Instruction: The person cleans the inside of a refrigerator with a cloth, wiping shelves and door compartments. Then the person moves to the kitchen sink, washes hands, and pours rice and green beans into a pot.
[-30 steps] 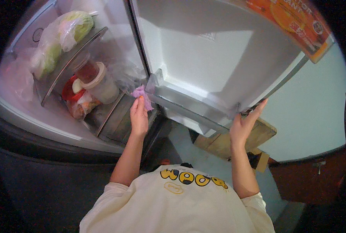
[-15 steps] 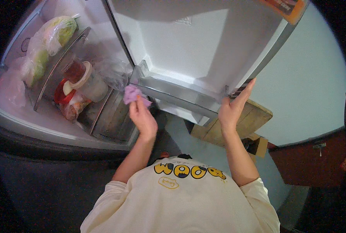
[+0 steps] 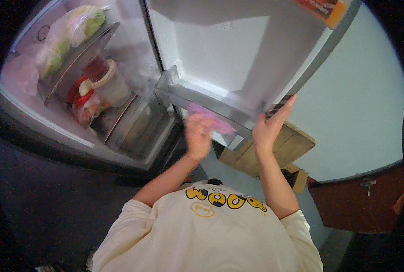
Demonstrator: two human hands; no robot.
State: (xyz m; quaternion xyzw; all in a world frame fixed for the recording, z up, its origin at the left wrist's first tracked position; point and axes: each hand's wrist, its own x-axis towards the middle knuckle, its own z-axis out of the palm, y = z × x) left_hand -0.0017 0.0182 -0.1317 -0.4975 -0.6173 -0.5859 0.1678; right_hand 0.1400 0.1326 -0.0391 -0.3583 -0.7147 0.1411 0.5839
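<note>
- The left hand point(image 3: 198, 135) is blurred, its fingers bent over a pinkish-purple cloth point(image 3: 220, 125) and grasping it; the exact set of each finger is too smeared to make out.
- The cloth spreads out to the right of those fingers, at the front of the clear door bin point(image 3: 202, 100), along its lower part.
- The left forearm point(image 3: 168, 181) rises from its sleeve slantwise toward the right, and the wrist bends so that the hand points up, away from the body.
- The right hand point(image 3: 269, 130) is at the free edge of the open fridge door point(image 3: 215, 54), beside the bin's right end. Its thumb stands apart from the long, nearly straight fingers, which point up and to the right; whether it grips the edge or only rests against it, I cannot tell.
- The right forearm point(image 3: 277, 181) runs up steeply, leaning a little left toward the wrist.
- Both elbows are bent, with the hands apart in front of the cream shirt point(image 3: 206, 240).
</note>
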